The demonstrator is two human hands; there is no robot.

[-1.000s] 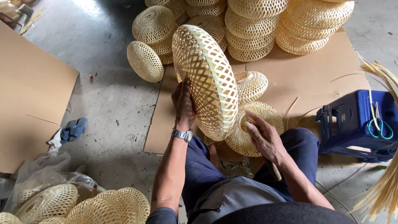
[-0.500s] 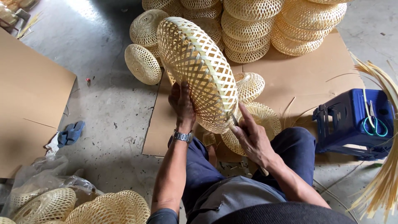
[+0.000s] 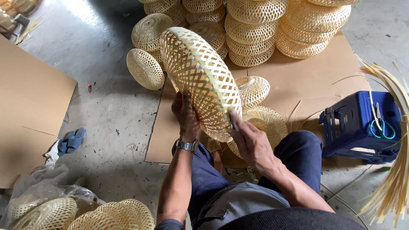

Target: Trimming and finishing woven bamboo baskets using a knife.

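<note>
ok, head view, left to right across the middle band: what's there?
Cardboard sheet → blue sandals → left hand → woven bamboo basket held on edge → right hand → blue plastic stool → bamboo strips.

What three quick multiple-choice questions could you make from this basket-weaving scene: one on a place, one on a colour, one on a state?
1. Where do the scissors lie?
A. On the blue stool
B. On the grey floor
C. On the person's lap

2. What colour are the sandals?
A. Red
B. Blue
C. Yellow

3. How is the large woven bamboo basket held?
A. Flat on the cardboard
B. Stacked on others
C. Tilted on edge between both hands

Answers:
1. A: the scissors rest on the blue stool.
2. B: the sandals are blue.
3. C: the left hand and right hand grip the large woven bamboo basket, raised and tilted.
</note>
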